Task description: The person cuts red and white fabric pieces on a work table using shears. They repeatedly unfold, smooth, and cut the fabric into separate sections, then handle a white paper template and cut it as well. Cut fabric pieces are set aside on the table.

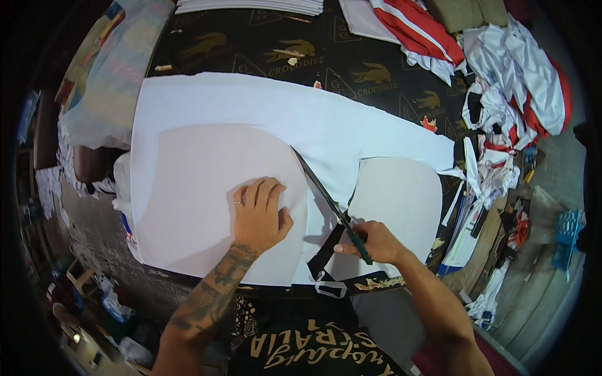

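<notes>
While the left hand [260, 212] is lying loosely spread, empty, on a pale panel [194, 188], the right hand [371, 243] is clasping scissors [328, 199]. Both forearms [218, 293] are converging.

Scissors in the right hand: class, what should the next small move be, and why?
Probably a small snip onward with the scissors, following the curved edge of the larger pale panel: their tip lies at that edge, the white cloth beyond looks uncut, and the left hand rests on the panel, apparently steadying it.
</notes>
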{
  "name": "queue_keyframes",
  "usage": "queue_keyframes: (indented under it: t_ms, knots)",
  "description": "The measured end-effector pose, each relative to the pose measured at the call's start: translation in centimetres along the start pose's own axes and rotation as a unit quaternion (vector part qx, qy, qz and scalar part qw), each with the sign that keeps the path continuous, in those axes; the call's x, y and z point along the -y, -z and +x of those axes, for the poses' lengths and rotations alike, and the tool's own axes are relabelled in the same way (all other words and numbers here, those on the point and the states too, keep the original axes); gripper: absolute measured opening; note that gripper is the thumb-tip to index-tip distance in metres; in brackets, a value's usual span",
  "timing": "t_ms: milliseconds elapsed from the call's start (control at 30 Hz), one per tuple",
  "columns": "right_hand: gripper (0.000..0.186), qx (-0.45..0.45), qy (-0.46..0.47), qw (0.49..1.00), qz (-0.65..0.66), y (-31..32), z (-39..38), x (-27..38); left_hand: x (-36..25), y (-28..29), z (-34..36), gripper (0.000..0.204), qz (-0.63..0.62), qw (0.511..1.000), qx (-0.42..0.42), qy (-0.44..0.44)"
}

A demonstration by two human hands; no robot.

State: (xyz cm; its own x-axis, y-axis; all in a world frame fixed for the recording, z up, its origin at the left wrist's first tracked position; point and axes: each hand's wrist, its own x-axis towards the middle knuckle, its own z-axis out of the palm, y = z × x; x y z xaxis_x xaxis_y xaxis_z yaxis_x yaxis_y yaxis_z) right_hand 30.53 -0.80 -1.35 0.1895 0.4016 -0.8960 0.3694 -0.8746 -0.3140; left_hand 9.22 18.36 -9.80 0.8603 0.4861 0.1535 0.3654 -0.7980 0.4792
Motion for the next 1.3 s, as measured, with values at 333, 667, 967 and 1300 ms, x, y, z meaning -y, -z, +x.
queue_keyframes:
  t_ms: [333, 667, 967, 1300]
  knots:
    - [0.072, 0.030, 0.093, 0.990, -0.101, 10.0, 4.3, 3.3, 0.1, -0.1, -0.5, 0.052, 0.015, 1.000, 0.021, 0.015]
    - [0.071, 0.102, 0.123, 0.954, -0.252, 16.2, 10.1, 11.1, 0.1, 0.3, -0.2, 0.050, 0.011, 0.999, 0.022, 0.021]
    - [0.071, 0.109, 0.165, 0.932, -0.303, 16.7, 12.9, 17.9, 0.4, 0.2, -0.2, 0.044, 0.010, 1.000, -0.003, 0.008]
    - [0.075, 0.111, 0.187, 0.913, -0.344, 13.9, 14.8, 25.3, 0.9, -0.1, -0.9, 0.046, -0.030, 0.999, 0.013, 0.003]
